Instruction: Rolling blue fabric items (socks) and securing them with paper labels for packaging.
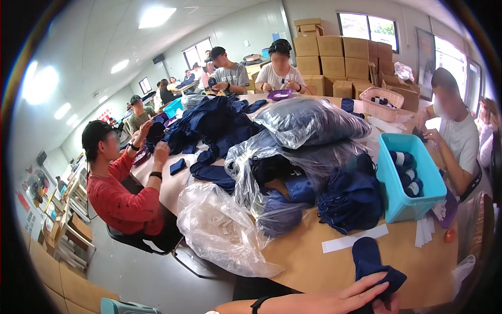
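A dark blue sock (367, 256) lies at the near right edge of the table, its rounded end pointing away from me. Across its near part my left hand (361, 294) presses with fingers together, a black band (260, 304) around that wrist. My right hand (388, 303) grips the same sock from the right and below; most of it is hidden by the cloth and the lower edge. Just beyond the sock rests a white paper strip (355, 238). A turquoise bin (413, 201) farther right holds several rolled dark blue bundles (410, 175) with white bands.
Clear plastic bags (308, 123) of dark blue cloth fill the table's middle, with a loose cloth pile (214, 123) behind. A bag of white scraps (222, 227) overhangs the near edge. Co-workers sit around, one in a red shirt (128, 196). A pink basket (381, 102) stands far right.
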Available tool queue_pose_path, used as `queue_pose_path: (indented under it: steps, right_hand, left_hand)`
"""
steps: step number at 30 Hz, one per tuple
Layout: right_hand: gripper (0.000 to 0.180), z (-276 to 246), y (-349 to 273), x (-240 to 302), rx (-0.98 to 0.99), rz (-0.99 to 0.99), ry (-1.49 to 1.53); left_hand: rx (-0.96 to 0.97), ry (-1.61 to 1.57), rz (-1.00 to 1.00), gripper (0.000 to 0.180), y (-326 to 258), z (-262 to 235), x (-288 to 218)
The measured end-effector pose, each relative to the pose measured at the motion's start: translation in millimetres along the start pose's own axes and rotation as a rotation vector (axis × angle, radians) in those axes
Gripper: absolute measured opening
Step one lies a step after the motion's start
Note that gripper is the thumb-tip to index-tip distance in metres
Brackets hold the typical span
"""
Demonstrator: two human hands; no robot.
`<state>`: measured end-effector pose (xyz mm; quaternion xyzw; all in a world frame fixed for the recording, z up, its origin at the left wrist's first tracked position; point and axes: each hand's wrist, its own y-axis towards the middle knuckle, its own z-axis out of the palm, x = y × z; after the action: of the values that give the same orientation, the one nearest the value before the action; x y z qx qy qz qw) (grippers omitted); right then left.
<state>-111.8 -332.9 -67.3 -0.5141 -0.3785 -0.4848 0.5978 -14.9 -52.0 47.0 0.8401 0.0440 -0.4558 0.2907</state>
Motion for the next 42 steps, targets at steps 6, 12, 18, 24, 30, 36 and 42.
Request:
queue_pose_path:
  steps: [6, 12, 18, 24, 30, 36, 42]
  right_hand:
    - [0.055, 11, 24, 0, 0.300, -0.222, -0.258]
    - [0.053, 35, 14, 32, 0.378, -0.397, -0.388]
    - [0.057, 17, 2, 38, 0.401, -0.258, -0.460]
    - [0.057, 24, -6, 48, 0.373, -0.131, -0.479]
    - [0.060, 16, -3, 33, 0.310, -0.157, -0.483]
    - [0.064, 30, 2, 55, 0.146, 0.076, -0.371]
    - [0.058, 29, 4, 66, 0.170, -0.083, -0.395]
  left_hand:
    - [-0.092, -0.014, -0.007, 0.083, -13, -5, 14]
    - [-0.125, -0.367, -0.162, 0.068, -15, -7, 30]
    - [-0.117, -0.241, -0.157, 0.063, -21, -9, 37]
    - [-0.226, -0.180, -0.242, 0.057, -19, -12, 38]
    - [-0.363, -0.165, -0.257, 0.059, -21, -16, 30]
    - [-0.601, 0.190, -0.153, 0.049, -30, -17, 38]
    - [-0.593, 0.231, -0.251, 0.055, -41, -20, 18]
